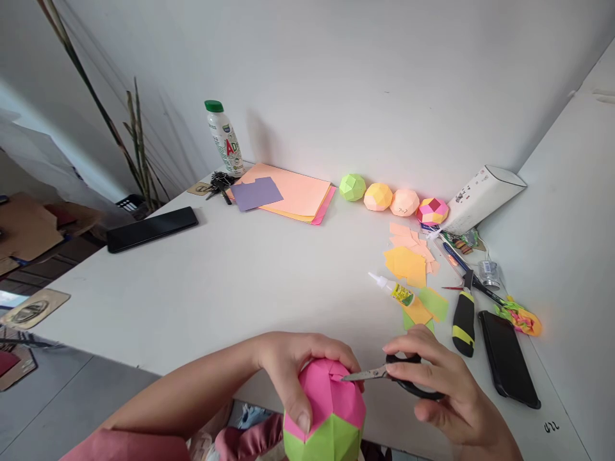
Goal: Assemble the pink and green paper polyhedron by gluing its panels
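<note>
My left hand (295, 365) is closed over the top of a pink and green folded paper ball (324, 416) near the bottom edge. My right hand (442, 397) grips small black-handled scissors (389, 373). The blade tips touch the pink upper part of the ball. Both hands sit at the front edge of the white table (240, 282).
A glue bottle (394, 291), orange and green paper scraps (408, 262), a black-yellow cutter (464, 320) and a phone (507, 358) lie to the right. Several paper balls (377, 195) line the wall. A paper stack (288, 192), a bottle (223, 137), keys and another phone (151, 228) lie at the left.
</note>
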### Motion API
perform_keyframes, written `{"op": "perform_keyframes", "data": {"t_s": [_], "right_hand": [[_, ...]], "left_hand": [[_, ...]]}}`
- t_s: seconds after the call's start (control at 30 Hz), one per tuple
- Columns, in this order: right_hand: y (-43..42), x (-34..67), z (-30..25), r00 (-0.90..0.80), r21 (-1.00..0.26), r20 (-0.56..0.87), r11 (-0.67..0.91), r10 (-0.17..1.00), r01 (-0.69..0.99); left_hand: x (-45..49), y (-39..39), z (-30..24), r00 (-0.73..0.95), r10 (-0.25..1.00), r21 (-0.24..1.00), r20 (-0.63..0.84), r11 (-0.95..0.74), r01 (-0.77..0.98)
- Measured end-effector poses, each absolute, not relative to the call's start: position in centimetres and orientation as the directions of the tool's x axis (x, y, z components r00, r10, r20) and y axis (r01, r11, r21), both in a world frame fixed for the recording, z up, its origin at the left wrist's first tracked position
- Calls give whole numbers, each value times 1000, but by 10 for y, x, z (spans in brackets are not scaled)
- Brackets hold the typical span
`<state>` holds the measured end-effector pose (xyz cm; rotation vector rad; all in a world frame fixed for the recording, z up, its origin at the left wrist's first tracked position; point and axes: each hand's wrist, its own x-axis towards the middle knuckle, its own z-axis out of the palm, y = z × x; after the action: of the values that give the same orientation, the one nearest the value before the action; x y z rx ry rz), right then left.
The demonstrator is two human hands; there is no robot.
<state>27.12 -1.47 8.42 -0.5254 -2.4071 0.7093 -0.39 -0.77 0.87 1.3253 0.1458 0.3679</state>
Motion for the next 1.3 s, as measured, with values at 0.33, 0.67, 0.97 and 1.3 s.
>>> {"op": "perform_keyframes", "data": {"t_s": [0.33,0.67,0.97,1.3], "right_hand": [[-20,273,84,-740,-490,487,847,463,207],[-27,267,89,-713,-264,557,905,426,334],[-44,270,86,-726,-86,551,894,411,440],[-38,277,82,-717,-71,570,893,401,444]], "left_hand": [[-5,-8,13,931,357,974,69,179,-141],[-4,-9,15,915,399,973,55,185,-139],[-3,-9,23,879,474,967,-49,242,-76],[-1,-10,24,844,534,979,-48,191,-65]]}}
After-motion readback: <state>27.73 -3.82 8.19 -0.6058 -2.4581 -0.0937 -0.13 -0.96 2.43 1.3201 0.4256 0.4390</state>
